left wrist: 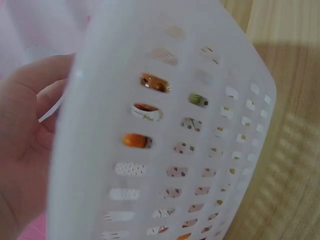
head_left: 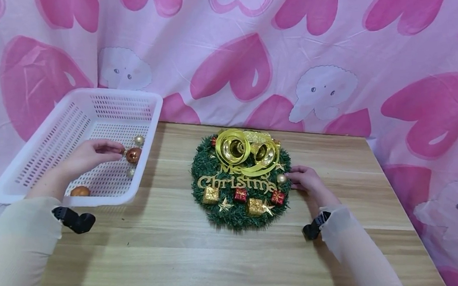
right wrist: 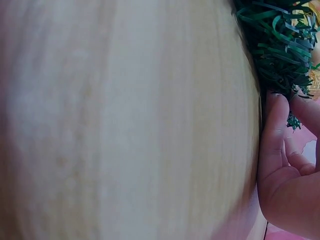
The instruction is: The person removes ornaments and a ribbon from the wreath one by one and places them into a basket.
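Note:
My left hand [head_left: 87, 159] reaches into a white plastic basket [head_left: 150, 136]. Its thumb and fingers pinch the cap end of a shiny brown bauble [head_left: 134, 156]. In the left wrist view the basket wall [left wrist: 200, 135] hides the fingertips and most of the bauble. On the wooden table, a green Christmas wreath [head_left: 240, 221] carries gold bells [head_left: 235, 148], gold lettering [head_left: 236, 183], stars and small gift boxes. At its right edge, beside a small gold ball [head_left: 281, 179], my right hand [head_left: 307, 180] grips the greenery [right wrist: 280, 55] between thumb and fingers.
Two small pale gold balls [head_left: 139, 140] lie in the basket near the brown bauble, and an orange bauble [head_left: 80, 191] lies by its near wall. A pink heart-patterned cloth [head_left: 219, 30] hangs behind the table [head_left: 181, 256].

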Action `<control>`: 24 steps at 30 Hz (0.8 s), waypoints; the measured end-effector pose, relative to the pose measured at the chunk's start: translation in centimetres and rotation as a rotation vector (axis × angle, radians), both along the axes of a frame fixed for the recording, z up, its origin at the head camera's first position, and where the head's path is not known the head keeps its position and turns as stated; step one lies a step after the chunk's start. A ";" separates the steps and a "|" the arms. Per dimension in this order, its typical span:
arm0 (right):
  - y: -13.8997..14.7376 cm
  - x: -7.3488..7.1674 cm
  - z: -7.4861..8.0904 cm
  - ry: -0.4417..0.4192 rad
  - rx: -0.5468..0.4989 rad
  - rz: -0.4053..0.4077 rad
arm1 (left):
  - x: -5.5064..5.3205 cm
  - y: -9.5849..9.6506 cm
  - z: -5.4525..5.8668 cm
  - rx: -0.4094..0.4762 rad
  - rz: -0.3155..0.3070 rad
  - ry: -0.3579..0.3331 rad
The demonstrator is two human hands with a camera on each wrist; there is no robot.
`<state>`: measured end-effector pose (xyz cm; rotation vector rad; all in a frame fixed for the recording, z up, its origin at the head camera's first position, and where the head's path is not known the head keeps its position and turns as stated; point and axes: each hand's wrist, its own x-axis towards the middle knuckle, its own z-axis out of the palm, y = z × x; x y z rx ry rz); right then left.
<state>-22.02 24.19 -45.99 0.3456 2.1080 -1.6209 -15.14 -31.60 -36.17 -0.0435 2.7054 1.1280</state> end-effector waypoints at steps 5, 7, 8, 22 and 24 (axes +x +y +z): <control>0.0 0.0 -0.1 -0.001 0.007 0.003 | -0.2 0.2 0.5 0.058 0.018 0.019; 0.0 0.0 -0.1 0.000 0.010 0.002 | -0.2 0.4 0.7 0.109 0.024 0.021; 0.0 0.0 -0.1 0.000 0.012 0.001 | -0.2 0.6 0.9 0.130 0.033 0.023; 0.2 0.1 -0.3 0.015 -0.004 0.015 | -0.8 3.8 2.9 0.176 0.058 0.059; 0.2 0.1 -0.3 0.012 -0.001 0.014 | -0.9 4.5 3.0 0.185 0.054 0.048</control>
